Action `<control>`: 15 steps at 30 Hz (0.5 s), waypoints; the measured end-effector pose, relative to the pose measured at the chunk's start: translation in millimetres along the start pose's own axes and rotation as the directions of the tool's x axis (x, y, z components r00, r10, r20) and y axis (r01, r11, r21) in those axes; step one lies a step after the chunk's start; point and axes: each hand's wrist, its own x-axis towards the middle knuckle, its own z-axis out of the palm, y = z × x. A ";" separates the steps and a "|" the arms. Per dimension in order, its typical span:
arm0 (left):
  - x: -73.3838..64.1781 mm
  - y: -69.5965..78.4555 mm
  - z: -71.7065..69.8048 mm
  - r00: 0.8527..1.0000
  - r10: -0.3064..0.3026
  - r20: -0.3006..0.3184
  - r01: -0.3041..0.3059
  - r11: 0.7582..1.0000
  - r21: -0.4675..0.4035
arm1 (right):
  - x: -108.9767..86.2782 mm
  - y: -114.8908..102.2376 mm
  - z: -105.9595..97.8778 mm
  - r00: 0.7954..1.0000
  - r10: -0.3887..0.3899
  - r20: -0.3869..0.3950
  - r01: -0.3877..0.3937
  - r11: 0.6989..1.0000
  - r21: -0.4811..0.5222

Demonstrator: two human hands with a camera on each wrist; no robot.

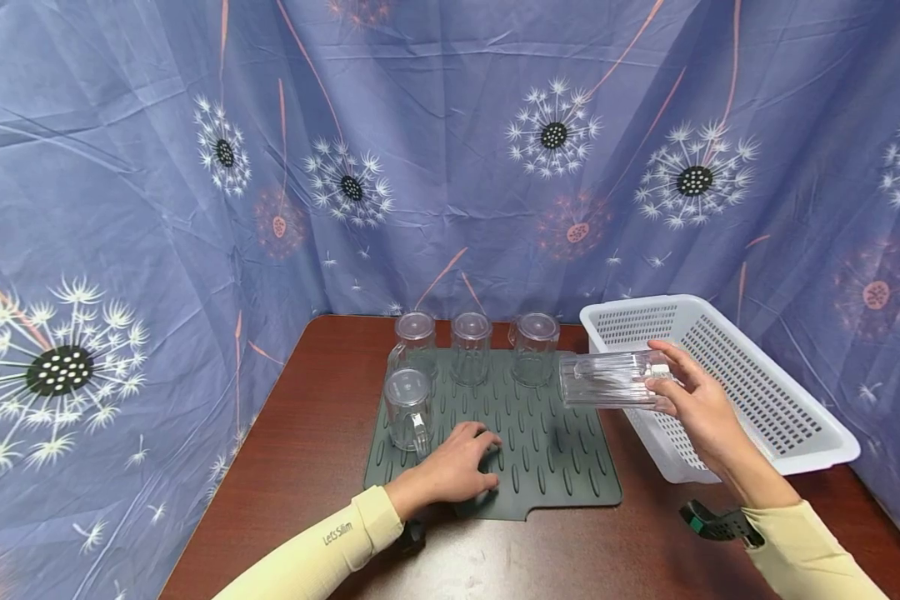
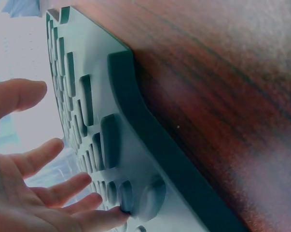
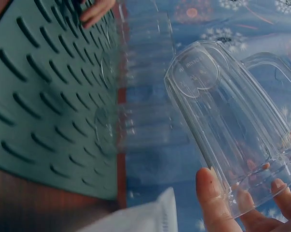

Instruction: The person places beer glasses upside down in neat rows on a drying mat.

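My right hand (image 1: 701, 408) holds a clear glass mug (image 1: 611, 381) by its rim end, above the right side of the dark drying mat (image 1: 528, 467). The mug lies nearly sideways in the head view, its base pointing left. In the right wrist view the fingers and thumb grip the rim of this mug (image 3: 227, 116), and its handle shows at the right. My left hand (image 1: 453, 467) is low over the front of the mat, fingers loosely bent and holding nothing. Near it stands a glass mug (image 1: 407, 408), base up, its handle towards the hand.
Along the back of the mat stand more glass mugs: one at left (image 1: 416, 337), one in the middle (image 1: 471, 350) and one at right (image 1: 534, 350). A white perforated basket (image 1: 817, 425) sits to the right on the brown table (image 1: 285, 450). A patterned curtain (image 1: 450, 167) hangs behind.
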 end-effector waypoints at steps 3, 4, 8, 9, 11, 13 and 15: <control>0.5 -0.5 0.0 1.000 -0.023 -0.017 0.022 0.999 -0.037 | -1.7 3.7 9.6 1.000 0.009 0.010 -0.010 0.999 0.040; 0.4 -0.5 -0.1 0.999 -0.030 -0.024 0.028 0.998 -0.048 | -2.0 4.9 12.6 1.000 0.014 0.016 -0.015 0.999 0.043; 0.3 -0.2 -0.2 0.998 -0.054 -0.043 0.051 0.995 -0.083 | -2.9 10.8 24.2 0.999 0.028 0.024 -0.029 0.999 0.037; 0.4 -0.2 -0.2 0.997 -0.057 -0.048 0.053 0.994 -0.093 | -3.0 12.3 26.9 0.999 0.030 0.028 -0.031 0.999 0.036; 0.5 0.0 -0.1 0.996 -0.069 -0.054 0.063 0.992 -0.105 | -3.1 15.2 32.6 0.999 0.032 0.031 -0.033 0.999 0.038; 0.6 -0.1 0.1 0.995 -0.077 -0.061 0.070 0.991 -0.111 | -3.2 18.2 38.0 0.999 0.035 0.032 -0.035 0.999 0.030; 0.7 0.1 0.0 0.994 -0.087 -0.068 0.078 0.990 -0.118 | -3.8 21.5 43.6 0.998 0.050 0.034 -0.052 0.998 0.047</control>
